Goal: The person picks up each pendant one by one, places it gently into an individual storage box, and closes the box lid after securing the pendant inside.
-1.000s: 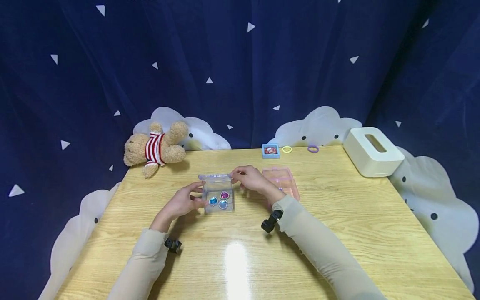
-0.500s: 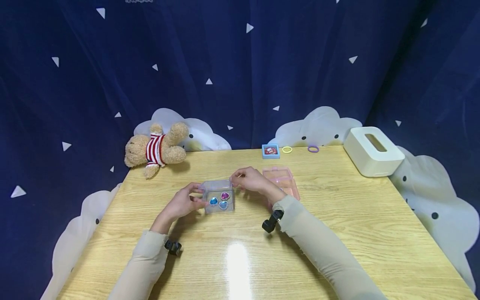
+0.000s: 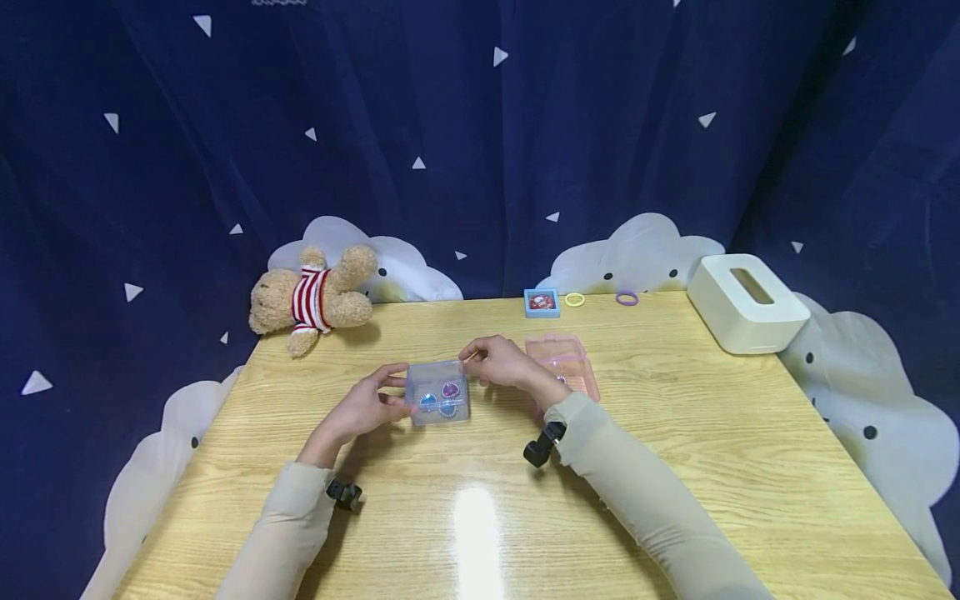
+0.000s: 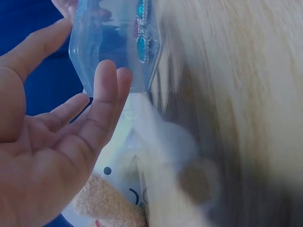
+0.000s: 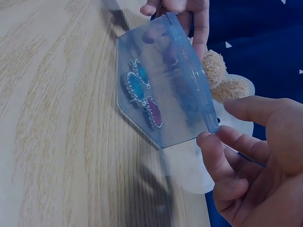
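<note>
A clear plastic box (image 3: 437, 414) lies on the wooden table, its lid lowered over several jewelled pieces. Through the walls show a blue jewel (image 5: 136, 86) and a magenta jewel (image 5: 154, 112), both edged in silver beading. My left hand (image 3: 365, 404) is at the box's left side, its extended fingers (image 4: 106, 82) touching the wall and the thumb near the lid edge. At the far right corner, my right hand (image 3: 501, 360) holds the lid with bent fingertips (image 5: 214, 146); the thumb's contact is hard to tell.
An open pink box (image 3: 589, 382) sits partly behind the right wrist. At the back are a blue square case (image 3: 542, 303), a yellow ring (image 3: 573, 300) and a purple ring (image 3: 626, 298). A teddy bear (image 3: 309, 298) lies back left; a white tissue box (image 3: 738, 317) stands back right.
The lid of the clear box has swung forward and down from raised to lying over the jewels. Both hands stay nearly in place, the right fingertips following the lid corner slightly.
</note>
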### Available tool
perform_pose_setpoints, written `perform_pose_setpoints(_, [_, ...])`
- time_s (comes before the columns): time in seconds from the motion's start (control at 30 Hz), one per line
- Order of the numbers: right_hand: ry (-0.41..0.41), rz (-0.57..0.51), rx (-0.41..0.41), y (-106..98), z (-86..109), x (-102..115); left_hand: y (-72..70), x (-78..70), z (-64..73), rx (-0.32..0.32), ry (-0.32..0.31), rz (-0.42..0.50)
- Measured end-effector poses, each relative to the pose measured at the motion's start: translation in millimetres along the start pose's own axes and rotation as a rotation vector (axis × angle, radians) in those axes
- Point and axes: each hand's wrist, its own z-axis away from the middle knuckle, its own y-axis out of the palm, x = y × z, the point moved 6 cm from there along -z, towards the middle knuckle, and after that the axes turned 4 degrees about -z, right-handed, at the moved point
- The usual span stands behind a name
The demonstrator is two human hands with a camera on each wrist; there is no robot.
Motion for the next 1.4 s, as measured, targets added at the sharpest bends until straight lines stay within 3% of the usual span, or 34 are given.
perform_pose_setpoints(0.33, [0.005,0.014,0.03,4.0,-0.8,-2.6,0.8,-2.5,-1.2,0.005,0.005,-0.01])
perform_pose_setpoints(0.97, [-0.014,0.088,0.016,2.8,2.3,-2.1,0.6,-5.0,-2.9,-0.012,0.009,-0.03])
perform_pose_setpoints(1.2, [0.003,0.075,-0.001,-11.3,9.5,-1.7,-1.4,-6.1,-1.7,-0.023,0.035,-0.066])
perform_pose_setpoints(1.4, [-0.01,0.059,-0.022,-32.6,19.8,1.6,-7.4,-11.2,1.1,-0.095,0.045,-0.113])
